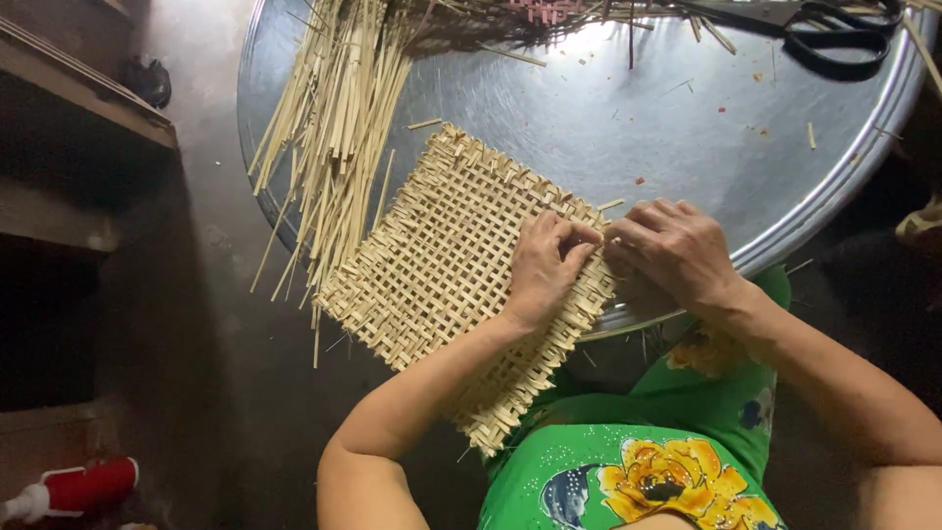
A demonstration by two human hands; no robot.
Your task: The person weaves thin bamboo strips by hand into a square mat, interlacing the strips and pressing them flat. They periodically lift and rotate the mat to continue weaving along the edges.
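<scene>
A square woven mat (442, 265) of pale bamboo strips lies tilted over the near edge of a round metal tray (628, 118). My left hand (548, 267) rests on the mat's right side, fingers bent and pinching a strip at its edge. My right hand (672, 247) is beside it, fingers curled on the same edge of the mat. The two hands almost touch. Part of the mat's right edge is hidden under them.
A loose bundle of bamboo strips (339, 118) fans over the tray's left part. Black scissors (834, 34) lie at the tray's far right. A red and white bottle (74, 489) lies on the floor at lower left. Dark wooden furniture (78, 88) stands left.
</scene>
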